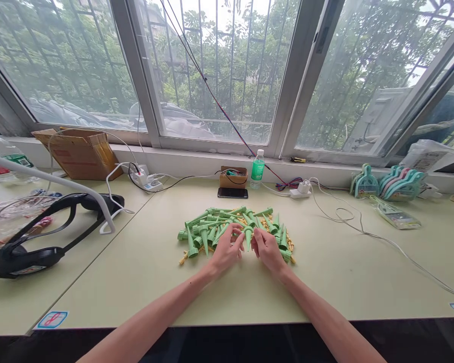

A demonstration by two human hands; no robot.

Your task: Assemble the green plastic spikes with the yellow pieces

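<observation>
Between my hands is a green plastic watering spike (248, 238), its pointed end down. My left hand (228, 245) grips it from the left with thumb and fingers at its wide collar. My right hand (267, 248) is closed in a pinch right at the spike's other side; what lies between those fingertips is too small and covered to make out. Behind and around both hands spreads a pile of similar green spikes (203, 236), mixed with small yellow plastic pieces (183, 257). Part of the pile is hidden by my hands.
Behind the pile lie a black phone (232, 193), a small cardboard box (233, 177) and a green-labelled bottle (258, 170). A black headset (56, 254) rests at left. White cables (357, 227) cross the table at right, near teal plastic items (401, 182).
</observation>
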